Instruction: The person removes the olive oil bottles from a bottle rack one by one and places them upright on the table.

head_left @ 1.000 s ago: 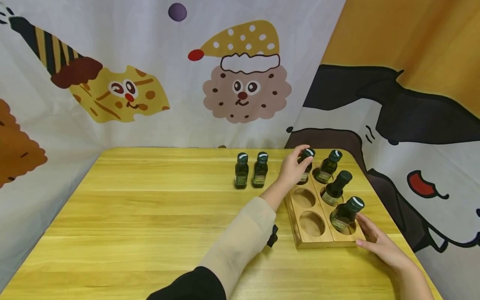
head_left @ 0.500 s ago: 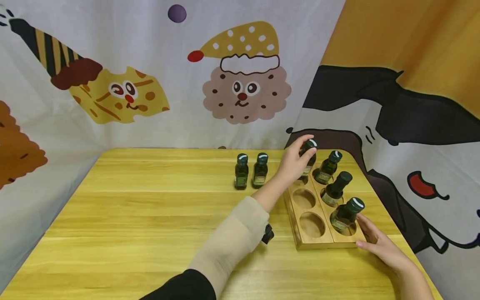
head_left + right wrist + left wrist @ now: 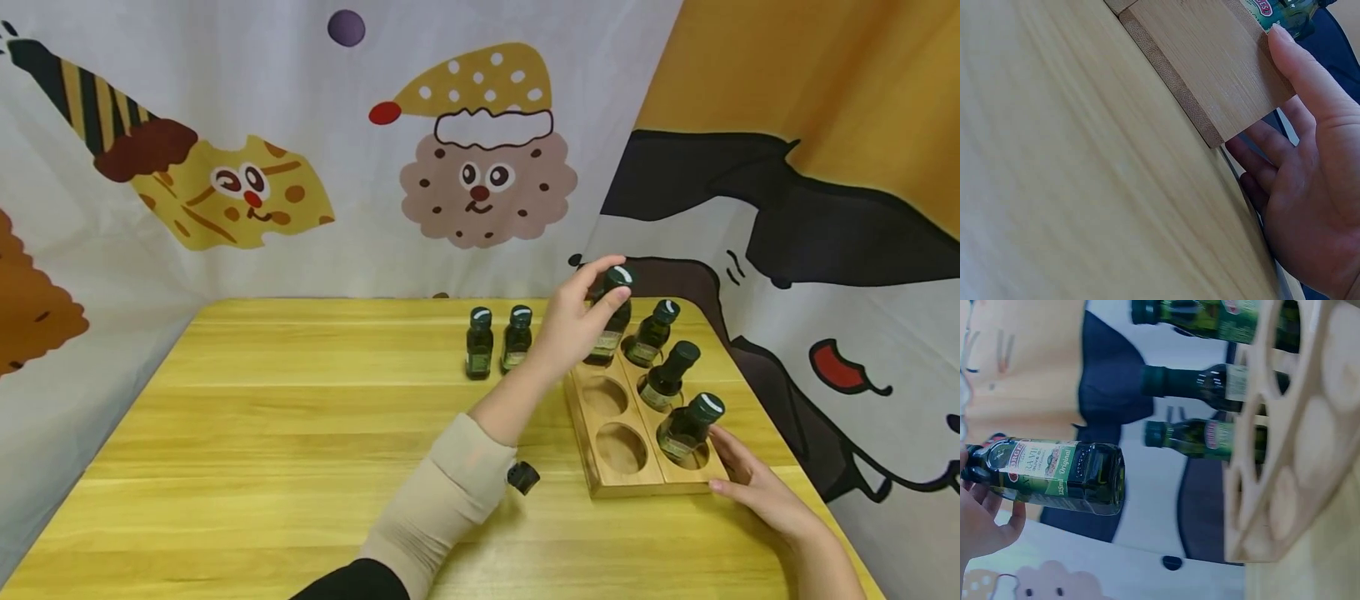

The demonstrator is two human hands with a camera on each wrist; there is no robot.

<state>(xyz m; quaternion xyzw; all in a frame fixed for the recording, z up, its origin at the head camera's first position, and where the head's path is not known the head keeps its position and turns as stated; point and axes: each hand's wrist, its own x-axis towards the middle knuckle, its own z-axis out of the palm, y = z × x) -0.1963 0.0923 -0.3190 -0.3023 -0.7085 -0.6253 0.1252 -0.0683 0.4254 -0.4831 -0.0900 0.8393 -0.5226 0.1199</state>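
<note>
My left hand (image 3: 562, 333) grips a small dark green olive oil bottle (image 3: 609, 333) by its cap and neck. In the left wrist view the bottle (image 3: 1060, 475) hangs clear of the wooden rack (image 3: 1254, 547), label showing. The rack (image 3: 630, 490) has two rows of round holes. Three similar bottles stand in its right row: a far one (image 3: 650, 337), a middle one (image 3: 670, 377) and a near one (image 3: 688, 432). My right hand (image 3: 765, 492) holds the rack's near right corner; in the right wrist view its thumb (image 3: 1291, 53) lies on the rack's face.
Two more bottles, one (image 3: 479, 343) left of the other (image 3: 516, 340), stand upright on the yellow wooden table (image 3: 262, 433), left of the rack. A printed curtain (image 3: 300, 100) hangs behind the table. A black device (image 3: 522, 477) sits at my left wrist.
My left hand has raised the olive oil bottle up out of the rack's far left hole. The right hand stays on the rack's corner.
</note>
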